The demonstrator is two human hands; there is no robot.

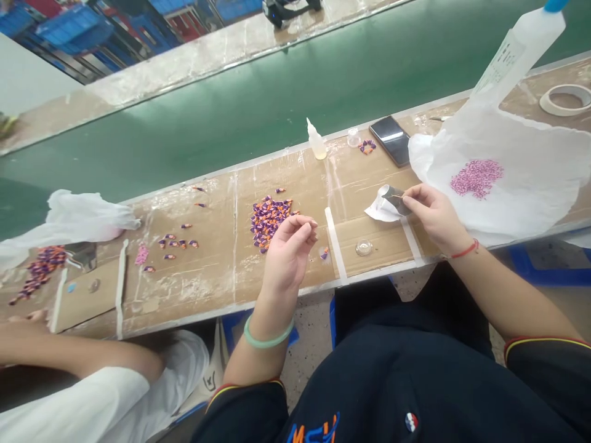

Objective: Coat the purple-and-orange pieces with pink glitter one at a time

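Note:
My left hand [292, 246] is raised over the board with thumb and fingers pinched together; anything between the tips is too small to make out. Just behind it lies a pile of small purple and orange pieces [269, 220]. One such piece [324, 253] sits alone to its right. In my right hand [431, 215] a thin stick [398, 195] is pinched, its end by a short grey cylinder [397, 200] on a scrap of white paper [381, 210]. A small clear round dish [364, 247] stands between my hands.
White sheeting [521, 203] holds pink bits [478, 178] at right, near a white bottle [512, 58] and tape roll [566, 100]. Behind are a phone [390, 140], a dropper bottle [316, 141] and a green belt [207, 129]. A co-worker's arm [78, 351] reaches in at left.

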